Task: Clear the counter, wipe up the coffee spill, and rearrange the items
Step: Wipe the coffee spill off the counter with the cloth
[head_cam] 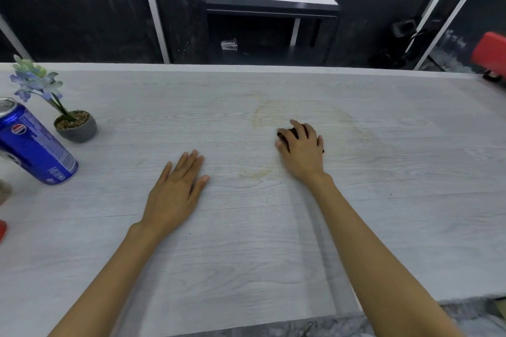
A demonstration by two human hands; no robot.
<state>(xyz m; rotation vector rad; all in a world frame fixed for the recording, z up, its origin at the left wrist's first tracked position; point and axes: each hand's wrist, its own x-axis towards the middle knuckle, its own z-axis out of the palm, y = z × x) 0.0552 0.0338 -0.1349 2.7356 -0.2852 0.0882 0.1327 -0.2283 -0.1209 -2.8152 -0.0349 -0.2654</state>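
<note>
Pale grey wood-grain covered the worktop, and on it a faint brown ring of coffee spill lay near the middle, with a second thin arc nearer the person. The right hand sat on the ring's near edge, its fingers spread and curled over a small dark cloth that showed only between them and at the side. The left hand lay flat on the bare surface beside it, fingers straight and close together, holding nothing. A blue can and a small potted plant stood well apart at the left edge. The step in hand looked like wiping. To do it well, the cloth would need firm, even pressure and overlapping strokes that began outside the stain and drew inward, so the residue was gathered, not smeared wider. The wad seemed small for the area, so refolding to a clean face might help, and the braced left hand could steady the reach toward the far arc.
</note>
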